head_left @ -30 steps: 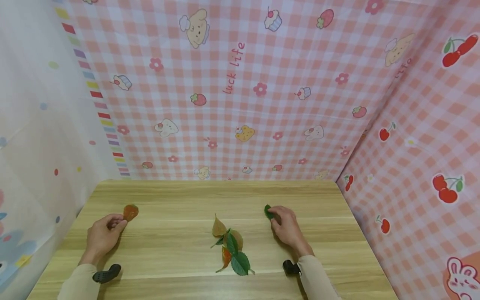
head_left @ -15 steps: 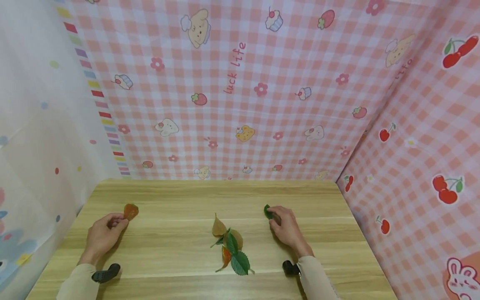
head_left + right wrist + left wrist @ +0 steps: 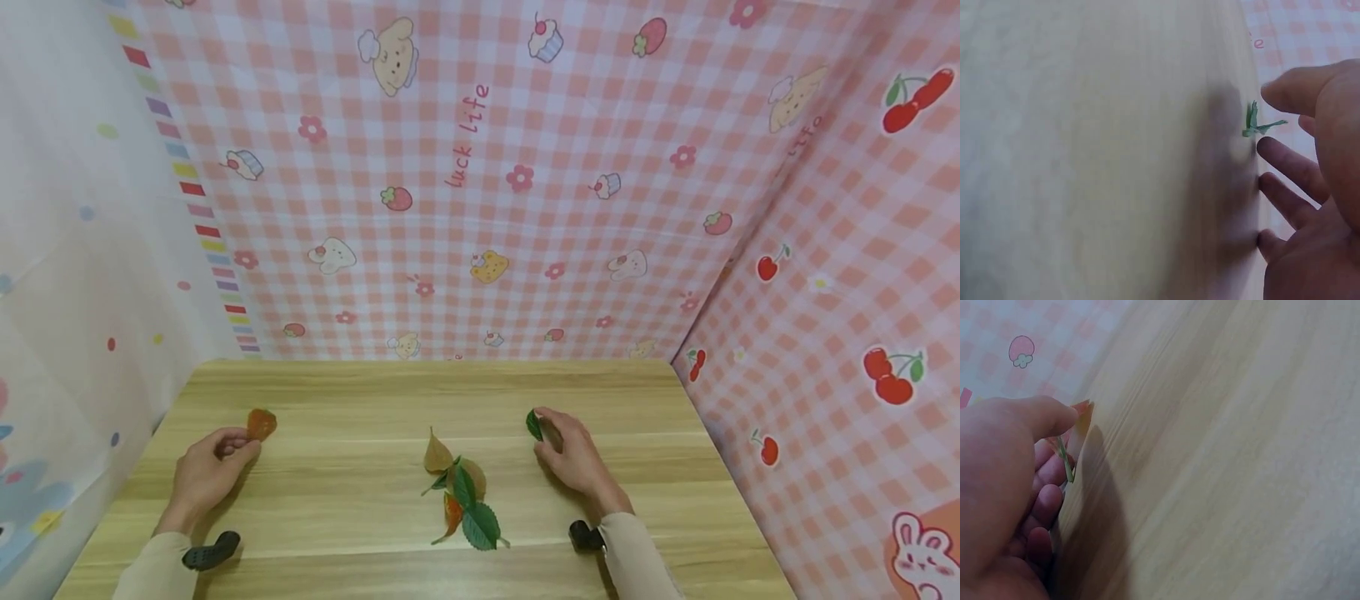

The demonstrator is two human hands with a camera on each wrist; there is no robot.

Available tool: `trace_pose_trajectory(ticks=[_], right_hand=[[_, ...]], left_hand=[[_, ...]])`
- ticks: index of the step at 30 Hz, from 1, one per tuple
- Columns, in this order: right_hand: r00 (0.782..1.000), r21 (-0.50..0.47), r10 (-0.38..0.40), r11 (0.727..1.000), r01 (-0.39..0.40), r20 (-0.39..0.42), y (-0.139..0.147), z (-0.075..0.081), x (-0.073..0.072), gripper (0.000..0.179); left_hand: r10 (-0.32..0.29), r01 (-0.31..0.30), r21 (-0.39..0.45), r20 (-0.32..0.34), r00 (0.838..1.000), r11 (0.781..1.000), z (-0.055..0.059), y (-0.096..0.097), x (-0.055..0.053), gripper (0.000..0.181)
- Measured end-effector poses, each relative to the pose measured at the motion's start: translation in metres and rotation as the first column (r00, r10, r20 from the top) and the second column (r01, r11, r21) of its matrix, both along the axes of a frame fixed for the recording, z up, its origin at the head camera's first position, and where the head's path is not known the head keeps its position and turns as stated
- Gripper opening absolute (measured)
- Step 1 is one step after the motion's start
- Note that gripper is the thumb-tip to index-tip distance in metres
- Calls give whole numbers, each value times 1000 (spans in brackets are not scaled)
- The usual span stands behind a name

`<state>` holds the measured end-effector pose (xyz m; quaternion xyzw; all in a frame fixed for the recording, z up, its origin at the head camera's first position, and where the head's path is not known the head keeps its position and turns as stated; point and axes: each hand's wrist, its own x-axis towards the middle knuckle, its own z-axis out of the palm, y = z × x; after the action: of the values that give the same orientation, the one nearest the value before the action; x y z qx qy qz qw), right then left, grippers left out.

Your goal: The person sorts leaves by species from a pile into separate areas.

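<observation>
A: State the left hand's condition.

B: The left hand [image 3: 213,471] pinches the orange leaf [image 3: 262,425] by its narrow end; the blade projects ahead of the fingertips. Contact with the counter [image 3: 360,392] cannot be told.

A: Fault risk?

B: Excess pinch force may crease or tear the blade; too little may let it slip.

A: State the right hand's condition.

B: The right hand [image 3: 576,454] grips nothing. Its thumb and fingers stand apart, with the green leaf [image 3: 533,425] just off the fingertips, on the thumb side. Whether a fingertip touches it is unclear.

A: Fault risk?

B: A stray finger movement could push or flip this leaf, since no grip appears to secure it.

A: Farther out?

B: The leaf cluster [image 3: 467,492] lies between the hands, nearer the right hand. Drawing that hand inward too low could scatter its overlapping leaves.
</observation>
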<state>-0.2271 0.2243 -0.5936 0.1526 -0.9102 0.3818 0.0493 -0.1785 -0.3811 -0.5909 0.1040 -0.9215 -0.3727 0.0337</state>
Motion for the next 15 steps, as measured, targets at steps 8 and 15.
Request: trace_pose_trajectory(ticks=[8, 15], right_hand=[[1000, 11, -13, 1000, 12, 23, 2, 9, 14, 66], [999, 5, -32, 999, 32, -6, -4, 18, 35, 65]], left_hand=[[-49, 48, -13, -56, 997, 999, 3, 6, 5, 76], [-17, 23, 25, -228, 974, 999, 11, 32, 19, 74]])
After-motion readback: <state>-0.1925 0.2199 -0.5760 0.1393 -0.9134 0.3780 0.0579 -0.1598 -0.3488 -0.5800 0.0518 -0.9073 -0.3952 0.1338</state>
